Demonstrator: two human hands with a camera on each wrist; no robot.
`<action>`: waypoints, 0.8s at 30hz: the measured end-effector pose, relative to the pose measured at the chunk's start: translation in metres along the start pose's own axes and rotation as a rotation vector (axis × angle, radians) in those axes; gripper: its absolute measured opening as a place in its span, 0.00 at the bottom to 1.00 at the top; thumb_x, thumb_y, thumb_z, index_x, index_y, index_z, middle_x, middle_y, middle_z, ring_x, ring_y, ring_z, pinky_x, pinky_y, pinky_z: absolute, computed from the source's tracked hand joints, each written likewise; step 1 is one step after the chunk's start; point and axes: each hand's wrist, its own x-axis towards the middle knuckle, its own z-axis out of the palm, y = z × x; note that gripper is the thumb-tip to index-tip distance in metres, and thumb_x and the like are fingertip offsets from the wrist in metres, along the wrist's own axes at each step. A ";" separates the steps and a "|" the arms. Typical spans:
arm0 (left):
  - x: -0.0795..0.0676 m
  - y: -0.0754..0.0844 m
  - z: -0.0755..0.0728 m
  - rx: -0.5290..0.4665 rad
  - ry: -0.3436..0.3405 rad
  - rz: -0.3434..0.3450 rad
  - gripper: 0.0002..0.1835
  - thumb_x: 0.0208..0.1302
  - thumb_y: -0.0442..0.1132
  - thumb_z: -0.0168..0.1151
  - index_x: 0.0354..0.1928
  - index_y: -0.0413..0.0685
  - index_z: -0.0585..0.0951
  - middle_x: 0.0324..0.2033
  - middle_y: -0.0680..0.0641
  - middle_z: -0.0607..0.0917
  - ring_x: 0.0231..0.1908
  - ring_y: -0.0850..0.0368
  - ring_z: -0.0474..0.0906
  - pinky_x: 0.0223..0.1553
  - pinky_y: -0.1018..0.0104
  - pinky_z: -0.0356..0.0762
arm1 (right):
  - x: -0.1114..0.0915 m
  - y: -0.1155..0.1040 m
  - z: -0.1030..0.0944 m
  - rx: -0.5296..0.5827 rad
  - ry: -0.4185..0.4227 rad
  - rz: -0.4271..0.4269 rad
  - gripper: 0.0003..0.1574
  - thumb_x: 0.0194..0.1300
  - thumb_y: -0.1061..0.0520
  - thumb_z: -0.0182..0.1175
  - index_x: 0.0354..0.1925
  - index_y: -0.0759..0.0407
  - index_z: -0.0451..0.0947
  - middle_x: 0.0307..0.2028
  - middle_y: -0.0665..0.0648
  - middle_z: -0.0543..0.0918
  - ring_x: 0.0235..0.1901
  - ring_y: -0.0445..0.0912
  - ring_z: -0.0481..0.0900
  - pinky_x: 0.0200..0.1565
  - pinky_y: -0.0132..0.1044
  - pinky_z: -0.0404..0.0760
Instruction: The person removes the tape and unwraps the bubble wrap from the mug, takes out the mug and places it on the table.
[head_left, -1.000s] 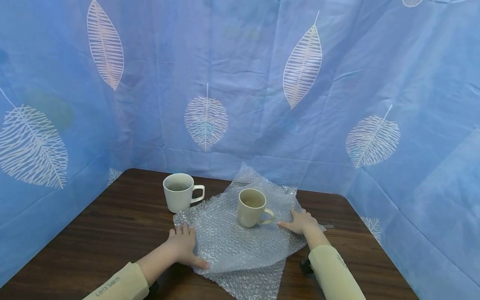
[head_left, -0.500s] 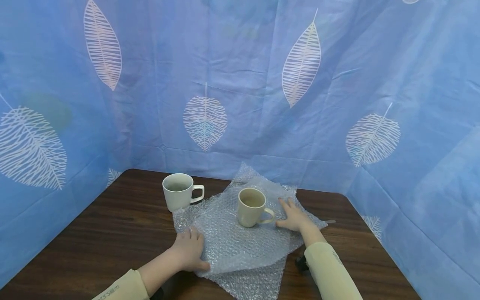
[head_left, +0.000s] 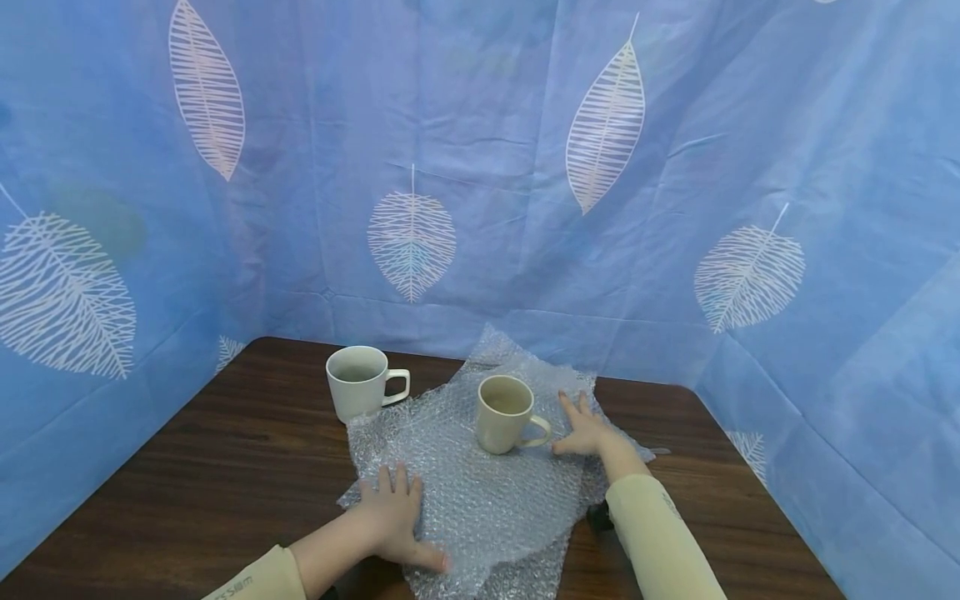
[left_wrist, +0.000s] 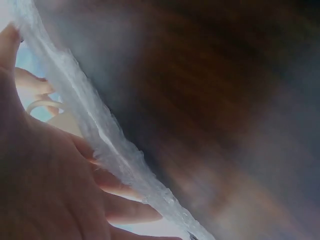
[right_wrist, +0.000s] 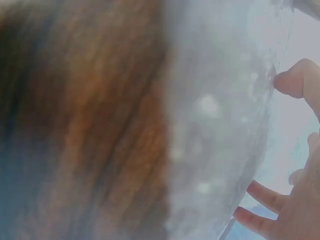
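Observation:
Clear bubble wrap (head_left: 480, 508) lies spread on the table in overlapping layers. On it stands an upright cream mug (head_left: 501, 421), its handle pointing right. My left hand (head_left: 390, 521) rests with fingers spread on the wrap's near left part; the left wrist view shows its fingers along the wrap's edge (left_wrist: 110, 135). My right hand (head_left: 588, 433) touches the wrap just right of the mug's handle, fingers spread and apart from the mug. In the right wrist view its fingertips (right_wrist: 257, 195) meet the wrap's surface. Neither hand grips anything.
A white mug (head_left: 356, 387) with a squarish handle stands at the back left, against the wrap's left corner. The dark wooden table (head_left: 225, 467) ends at a blue curtain (head_left: 495, 250) with leaf prints behind and on both sides.
My left hand has slid right and toward me across the wrap, shifting its near edge. My right hand has moved slightly farther away along the wrap. Both mugs stay in place.

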 end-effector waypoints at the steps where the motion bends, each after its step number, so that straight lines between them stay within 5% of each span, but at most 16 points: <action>1: 0.000 0.000 0.000 0.003 -0.008 -0.005 0.67 0.37 0.80 0.60 0.69 0.33 0.62 0.67 0.24 0.56 0.64 0.21 0.48 0.51 0.20 0.50 | 0.000 -0.001 -0.001 -0.005 -0.005 0.006 0.67 0.56 0.42 0.68 0.76 0.51 0.34 0.71 0.72 0.27 0.63 0.81 0.37 0.51 0.79 0.51; 14: -0.005 0.009 -0.002 0.081 -0.019 -0.044 0.69 0.31 0.78 0.67 0.68 0.33 0.62 0.67 0.25 0.56 0.65 0.21 0.47 0.50 0.18 0.47 | -0.003 0.009 -0.005 0.006 -0.080 0.054 0.65 0.58 0.36 0.65 0.76 0.53 0.37 0.71 0.73 0.33 0.67 0.74 0.32 0.58 0.74 0.37; 24: -0.005 0.008 -0.002 0.105 -0.043 -0.062 0.69 0.31 0.79 0.66 0.69 0.35 0.61 0.68 0.27 0.55 0.65 0.23 0.47 0.51 0.19 0.48 | -0.001 0.014 -0.002 -0.041 -0.105 0.089 0.61 0.58 0.34 0.61 0.76 0.57 0.44 0.71 0.75 0.38 0.67 0.74 0.34 0.60 0.72 0.38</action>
